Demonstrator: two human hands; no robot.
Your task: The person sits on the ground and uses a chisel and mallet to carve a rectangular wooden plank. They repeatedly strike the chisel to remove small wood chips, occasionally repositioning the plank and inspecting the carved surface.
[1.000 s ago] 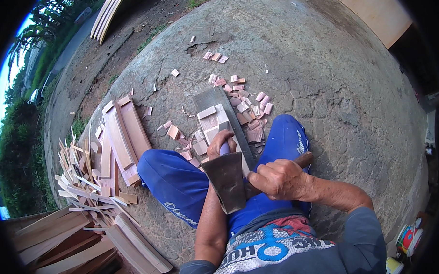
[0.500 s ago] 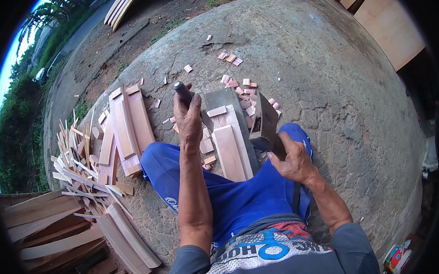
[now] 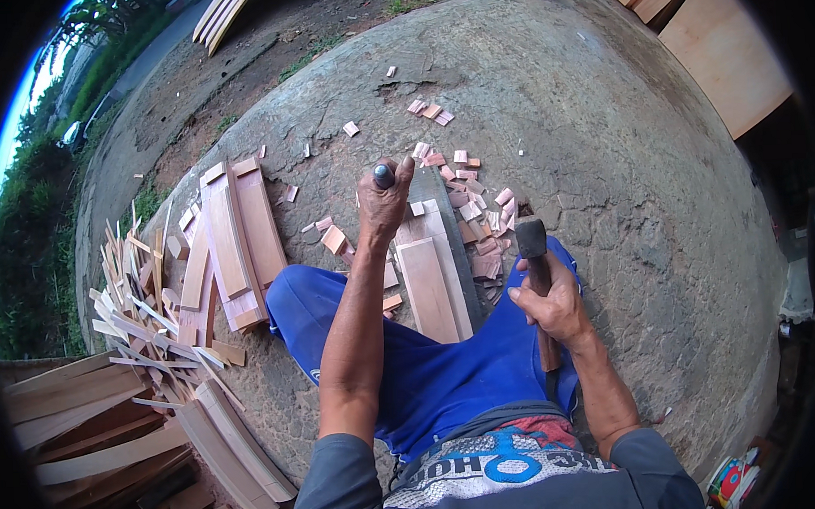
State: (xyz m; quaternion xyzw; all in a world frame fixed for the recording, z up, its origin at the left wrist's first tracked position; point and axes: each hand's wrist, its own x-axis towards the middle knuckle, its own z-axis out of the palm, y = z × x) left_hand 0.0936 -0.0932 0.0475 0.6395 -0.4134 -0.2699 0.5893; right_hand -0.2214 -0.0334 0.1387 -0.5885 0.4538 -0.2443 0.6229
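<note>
My left hand (image 3: 383, 206) is closed round the dark handle of a chisel (image 3: 384, 175), its capped end pointing up. The blade is hidden below the fist, above the far part of a pale wooden piece (image 3: 429, 290). That piece lies between my knees on a dark flat board (image 3: 463, 275). A small wood block (image 3: 417, 208) rests near its far end. To the right, my right hand (image 3: 557, 301) grips the wooden handle of a hatchet (image 3: 532, 238) above my right knee. Its blunt dark end is up, and the blade is out of sight.
Small offcuts (image 3: 488, 243) lie scattered round the board. Shaped wooden pieces (image 3: 236, 233) are stacked on the left beside a heap of thin wood strips (image 3: 149, 308). More boards (image 3: 81, 427) are piled at the lower left, and a large panel (image 3: 728, 50) stands far right.
My left hand has moved right over the wooden piece, turning the chisel more upright. My right hand has turned the hatchet, swinging its head right, away from the wooden piece.
</note>
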